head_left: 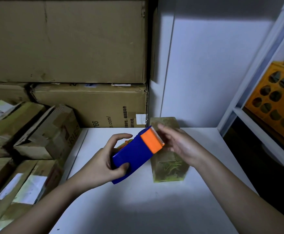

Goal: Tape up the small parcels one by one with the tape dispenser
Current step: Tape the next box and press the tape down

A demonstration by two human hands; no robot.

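A blue tape dispenser [134, 154] with an orange serrated cutter head is held above the white table [137, 208]. My left hand [104, 161] grips its lower blue body, thumb curled over the front. My right hand [176, 144] is at the orange cutter end, fingers relaxed and reaching along the toothed edge; whether it pinches tape I cannot tell. Under the dispenser and my right hand lies a small long parcel [168, 168], brown with greenish print, lengthwise away from me.
Several taped small parcels [41, 135] are piled at the left of the table. Large cardboard cartons [87, 102] stack behind them against the wall. A white shelf frame [249, 102] with an orange crate [276, 102] stands at the right.
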